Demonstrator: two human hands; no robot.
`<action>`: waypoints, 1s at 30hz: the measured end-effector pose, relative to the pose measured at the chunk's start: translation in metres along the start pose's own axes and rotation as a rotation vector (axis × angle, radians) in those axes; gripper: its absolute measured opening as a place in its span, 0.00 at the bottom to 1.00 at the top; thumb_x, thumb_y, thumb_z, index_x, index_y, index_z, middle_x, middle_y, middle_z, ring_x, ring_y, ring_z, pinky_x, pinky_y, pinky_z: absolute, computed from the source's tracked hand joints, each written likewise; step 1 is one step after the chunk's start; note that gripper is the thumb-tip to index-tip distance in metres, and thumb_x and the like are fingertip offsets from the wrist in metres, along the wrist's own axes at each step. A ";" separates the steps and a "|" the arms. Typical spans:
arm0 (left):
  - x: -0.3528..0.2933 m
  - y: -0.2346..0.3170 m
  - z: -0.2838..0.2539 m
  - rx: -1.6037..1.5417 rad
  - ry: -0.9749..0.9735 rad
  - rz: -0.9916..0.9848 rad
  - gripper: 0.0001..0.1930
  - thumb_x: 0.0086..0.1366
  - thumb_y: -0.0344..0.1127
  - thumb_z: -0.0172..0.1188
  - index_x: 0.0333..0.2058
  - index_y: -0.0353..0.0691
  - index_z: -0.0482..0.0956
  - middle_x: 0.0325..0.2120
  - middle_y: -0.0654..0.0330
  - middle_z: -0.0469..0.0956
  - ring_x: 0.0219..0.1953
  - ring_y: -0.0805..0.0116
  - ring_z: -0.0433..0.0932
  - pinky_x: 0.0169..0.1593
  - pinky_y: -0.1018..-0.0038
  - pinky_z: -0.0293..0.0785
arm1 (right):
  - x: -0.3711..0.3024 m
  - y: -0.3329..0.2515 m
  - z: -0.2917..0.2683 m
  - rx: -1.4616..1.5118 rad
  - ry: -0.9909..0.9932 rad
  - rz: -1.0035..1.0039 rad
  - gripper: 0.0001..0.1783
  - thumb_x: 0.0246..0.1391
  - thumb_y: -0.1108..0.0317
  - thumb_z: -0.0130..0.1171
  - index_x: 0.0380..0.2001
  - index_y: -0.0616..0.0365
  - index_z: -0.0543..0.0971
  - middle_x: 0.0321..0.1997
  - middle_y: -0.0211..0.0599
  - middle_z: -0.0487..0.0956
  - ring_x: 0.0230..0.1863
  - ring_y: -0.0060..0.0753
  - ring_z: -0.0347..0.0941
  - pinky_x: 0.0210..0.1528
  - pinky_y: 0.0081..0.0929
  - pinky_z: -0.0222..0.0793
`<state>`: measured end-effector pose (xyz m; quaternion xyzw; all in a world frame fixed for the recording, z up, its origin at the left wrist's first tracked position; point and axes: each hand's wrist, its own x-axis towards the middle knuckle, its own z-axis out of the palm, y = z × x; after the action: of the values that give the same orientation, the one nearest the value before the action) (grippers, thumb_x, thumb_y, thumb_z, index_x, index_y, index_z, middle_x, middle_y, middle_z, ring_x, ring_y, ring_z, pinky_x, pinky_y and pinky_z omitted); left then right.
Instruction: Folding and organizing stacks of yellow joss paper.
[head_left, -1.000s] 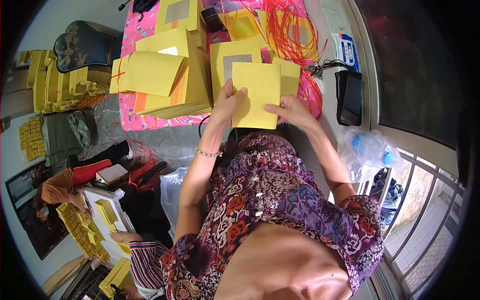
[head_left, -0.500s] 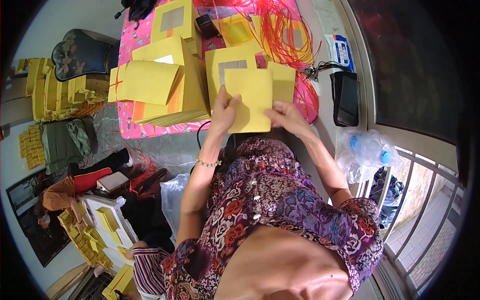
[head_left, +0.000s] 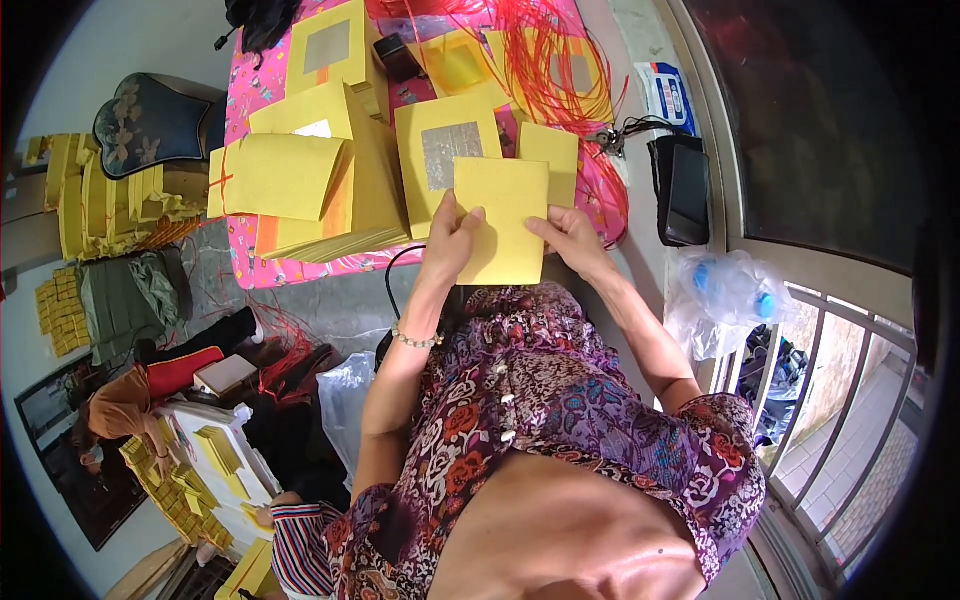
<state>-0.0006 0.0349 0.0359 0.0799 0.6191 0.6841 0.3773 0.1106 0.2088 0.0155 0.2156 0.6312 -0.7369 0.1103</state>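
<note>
A rectangular piece of plain yellow joss paper (head_left: 505, 225) is held in front of me at the table's near edge. My left hand (head_left: 447, 240) grips its left side, thumb on the face. At its right edge my right hand (head_left: 575, 238) pinches it between thumb and fingers. How many sheets it has I cannot tell. Just behind it lies joss paper with a silver square (head_left: 452, 150), partly covered. To the right of that is a smaller plain yellow piece (head_left: 550, 160). A tall yellow paper stack (head_left: 375, 190) stands at left, topped by a bundle with a red tie (head_left: 280, 178).
Red strings (head_left: 545, 60) lie tangled over the far right of the pink table cover (head_left: 243, 245). A dark phone (head_left: 688, 195) rests on the right ledge beside a plastic bag (head_left: 730, 300). At lower left, another person's striped sleeve (head_left: 302, 545) shows near a white table (head_left: 205, 430).
Both hands have brought the yellow paper slightly lower, toward me, uncovering more of the silver square behind. My right hand has shifted up along the paper's right edge.
</note>
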 end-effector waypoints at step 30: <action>0.002 -0.026 -0.018 0.437 0.210 0.152 0.13 0.65 0.31 0.53 0.47 0.35 0.71 0.37 0.60 0.73 0.38 0.73 0.74 0.41 0.77 0.71 | 0.090 0.133 -0.099 -0.063 0.523 -0.172 0.13 0.57 0.63 0.55 0.35 0.64 0.77 0.27 0.30 0.77 0.27 0.17 0.68 0.28 0.23 0.63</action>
<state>-0.0016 0.0202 0.0077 0.1346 0.7803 0.5649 0.2322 0.1068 0.2916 -0.1541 0.3406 0.6767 -0.6429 -0.1128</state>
